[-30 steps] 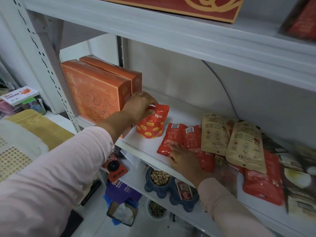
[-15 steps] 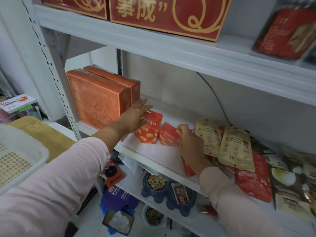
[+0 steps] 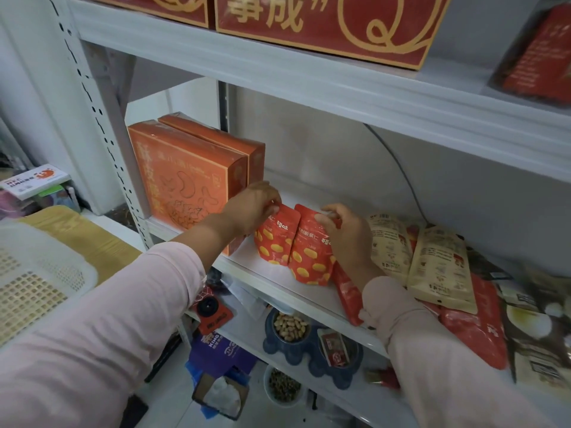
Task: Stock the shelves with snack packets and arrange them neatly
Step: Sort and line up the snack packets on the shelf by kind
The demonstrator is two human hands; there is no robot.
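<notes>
We see two red pouches with yellow spots standing side by side, edges touching, on the white middle shelf (image 3: 272,281). The left pouch (image 3: 276,240) stands just beside the front orange box (image 3: 182,183), which stands on edge against a second orange box (image 3: 255,156) behind it. The left grip (image 3: 256,205), a bare hand in a pale pink sleeve, pinches this pouch at its top left corner, fingers curled onto the seal. The right grip (image 3: 347,239) is clamped on the right pouch (image 3: 310,257), its fingers curled over the top edge and its palm against the pouch's right side.

To the right of that hand, two beige packets (image 3: 391,245) lie flat, overlapping long red packets (image 3: 350,293) beneath them; darker packets lie farther right, too blurred for us to tell apart. On the shelf above sits a red box with gold lettering (image 3: 324,26). On the shelf below, a blue bowl of nuts (image 3: 290,327) is near the front. A white mesh basket (image 3: 37,273) is at the far left.
</notes>
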